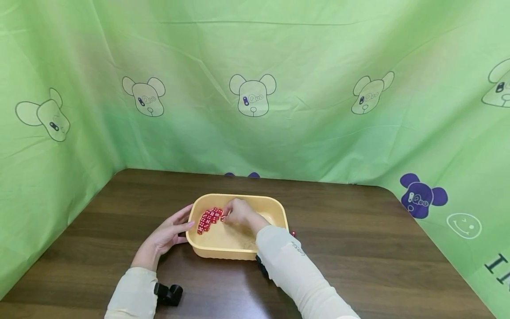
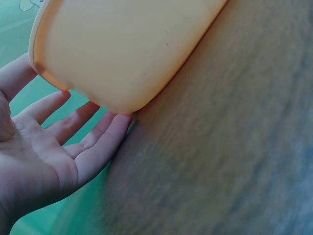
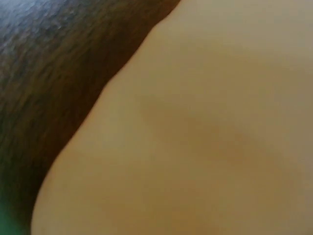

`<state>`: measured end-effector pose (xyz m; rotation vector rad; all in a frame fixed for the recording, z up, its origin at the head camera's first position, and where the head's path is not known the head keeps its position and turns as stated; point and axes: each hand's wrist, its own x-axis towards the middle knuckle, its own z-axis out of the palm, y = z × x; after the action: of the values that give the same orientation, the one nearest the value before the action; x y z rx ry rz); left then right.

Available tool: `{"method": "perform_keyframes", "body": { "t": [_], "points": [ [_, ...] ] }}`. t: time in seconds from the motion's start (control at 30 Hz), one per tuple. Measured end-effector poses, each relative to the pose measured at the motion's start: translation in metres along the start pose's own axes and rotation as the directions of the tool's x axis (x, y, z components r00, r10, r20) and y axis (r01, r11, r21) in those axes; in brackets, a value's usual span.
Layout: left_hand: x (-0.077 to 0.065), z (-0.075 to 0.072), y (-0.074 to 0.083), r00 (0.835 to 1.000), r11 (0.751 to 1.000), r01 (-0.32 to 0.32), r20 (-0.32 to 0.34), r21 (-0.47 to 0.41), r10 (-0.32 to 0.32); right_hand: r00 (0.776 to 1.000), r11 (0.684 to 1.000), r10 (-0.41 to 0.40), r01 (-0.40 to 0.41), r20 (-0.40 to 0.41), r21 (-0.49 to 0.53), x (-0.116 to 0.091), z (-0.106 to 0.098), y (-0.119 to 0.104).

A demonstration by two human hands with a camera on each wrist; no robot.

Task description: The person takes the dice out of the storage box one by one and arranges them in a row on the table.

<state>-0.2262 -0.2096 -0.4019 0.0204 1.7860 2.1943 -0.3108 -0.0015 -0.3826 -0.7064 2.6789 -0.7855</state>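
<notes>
A yellow plastic bin sits on the table, with several red dice with white pips clustered at its left end. My left hand holds that end, thumb over the rim and fingers spread along the outer wall. The left wrist view shows the same hand with fingertips against the bin's wall. Reaching inside the bin, my right hand pinches a red die beside the cluster; its fingertips are partly hidden. Only the bin's blurred wall fills most of the right wrist view.
Another red die lies on the brown wooden table, just right of the bin beside the right sleeve. Black wrist cameras are strapped to the forearms. A green printed cloth hangs around the table.
</notes>
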Motion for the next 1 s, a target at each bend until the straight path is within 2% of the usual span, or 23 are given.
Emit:
{"method": "perform_keyframes", "body": {
  "t": [0.4,0.5,0.77,1.0],
  "points": [
    [0.002,-0.001,-0.002,1.000,1.000,0.004,-0.024,-0.005,-0.004,0.997,0.996,-0.077,0.076,-0.008,-0.055,0.000,0.001,0.000],
    [0.002,-0.001,-0.002,1.000,1.000,0.008,-0.024,-0.007,-0.008,0.996,0.995,-0.093,0.093,-0.013,-0.037,-0.001,0.000,-0.002],
    [0.001,0.000,-0.003,1.000,1.000,0.015,-0.025,-0.006,-0.015,0.996,0.992,-0.084,0.087,-0.042,0.086,-0.004,-0.003,-0.004],
    [0.000,0.001,-0.001,1.000,1.000,0.014,-0.025,-0.008,-0.014,0.986,0.989,-0.137,0.141,-0.090,0.043,-0.007,-0.018,-0.009]
  ]
}}
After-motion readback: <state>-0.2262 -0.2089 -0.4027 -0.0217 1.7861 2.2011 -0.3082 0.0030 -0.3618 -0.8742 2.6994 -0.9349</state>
